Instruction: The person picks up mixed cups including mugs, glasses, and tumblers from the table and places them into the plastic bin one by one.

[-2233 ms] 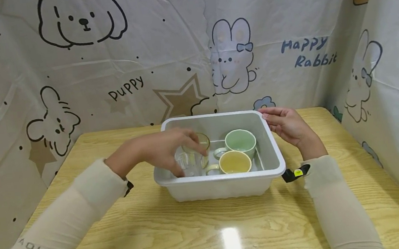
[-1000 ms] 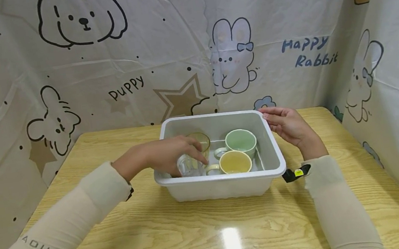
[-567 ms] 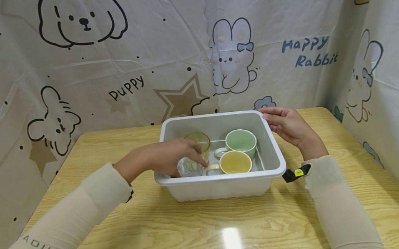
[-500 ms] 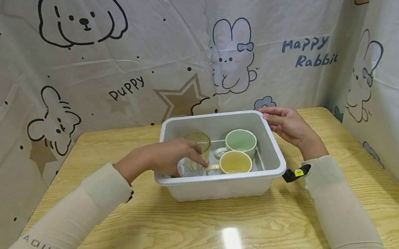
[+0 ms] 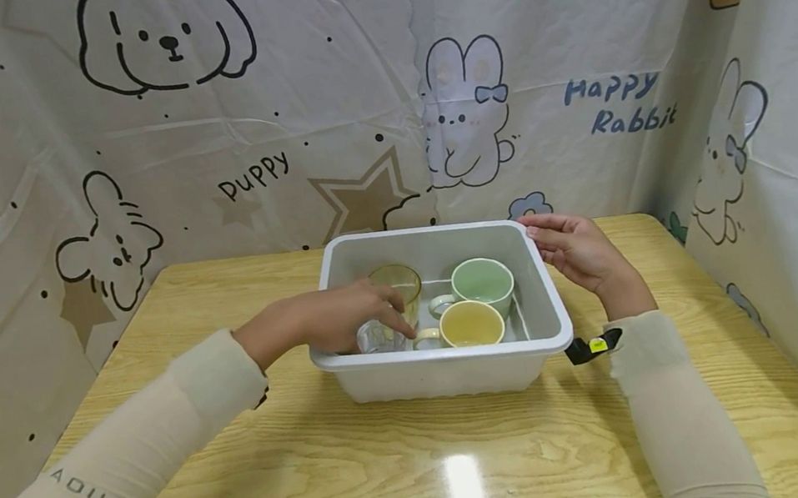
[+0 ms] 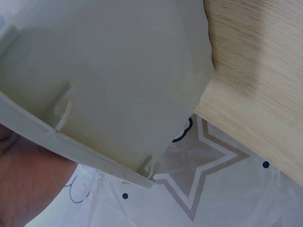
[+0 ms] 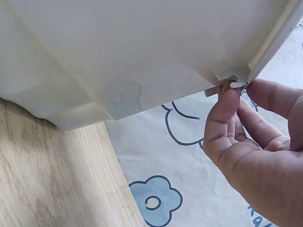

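My left hand [image 5: 355,318] reaches over the left rim into a white plastic bin [image 5: 452,368]. Its fingers are bent round a clear glass [image 5: 379,337] near the bin's front left corner; the thumb and the glass's lower part are hidden. In the left wrist view the bin's outer wall blocks the fingers, and just part of the hand [image 6: 33,184] shows. Behind the glass stands a yellowish glass cup [image 5: 403,282], partly covered by the hand. My right hand [image 5: 573,251] pinches the bin's rim at the far right corner, as the right wrist view confirms.
A green mug [image 5: 482,282] and a yellow mug [image 5: 471,324] stand upright in the bin's right half, handles pointing left. The bin rests on a wooden table [image 5: 285,474]. A printed cloth [image 5: 344,63] hangs behind the table and along its sides.
My left hand has sunk deeper into the bin, and the clear glass sits lower with it. More of the yellowish glass cup shows. The right hand keeps its place on the rim.
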{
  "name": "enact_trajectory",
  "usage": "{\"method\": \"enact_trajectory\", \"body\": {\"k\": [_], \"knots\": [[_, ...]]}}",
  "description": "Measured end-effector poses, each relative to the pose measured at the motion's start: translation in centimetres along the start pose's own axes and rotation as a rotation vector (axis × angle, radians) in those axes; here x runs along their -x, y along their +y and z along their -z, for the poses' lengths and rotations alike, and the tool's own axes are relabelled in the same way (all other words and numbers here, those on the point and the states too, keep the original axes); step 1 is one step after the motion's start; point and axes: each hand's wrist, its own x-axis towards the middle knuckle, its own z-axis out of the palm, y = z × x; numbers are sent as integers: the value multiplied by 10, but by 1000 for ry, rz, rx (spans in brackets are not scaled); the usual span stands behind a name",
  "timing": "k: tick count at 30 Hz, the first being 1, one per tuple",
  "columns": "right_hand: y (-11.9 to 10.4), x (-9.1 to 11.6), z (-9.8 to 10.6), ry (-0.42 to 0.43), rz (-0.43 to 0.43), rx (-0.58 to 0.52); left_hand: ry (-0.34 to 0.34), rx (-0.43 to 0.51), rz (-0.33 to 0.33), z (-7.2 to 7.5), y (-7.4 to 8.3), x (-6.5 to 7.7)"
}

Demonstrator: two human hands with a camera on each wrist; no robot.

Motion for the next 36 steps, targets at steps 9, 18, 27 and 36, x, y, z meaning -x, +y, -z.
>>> {"method": "enact_trajectory", "body": {"k": [9,18,27,36], "knots": [[0,1,1,7,-8,5,-3,-16,18,-5,0,-4],[0,2,2,13,-12,3,-9,-8,18,-2,1,-6],[1,1,3,9,-6,0,13,-13,-20,3,-2,-6],[3,1,2,18,-23,47,162,10,5,9,-2,8]]}}
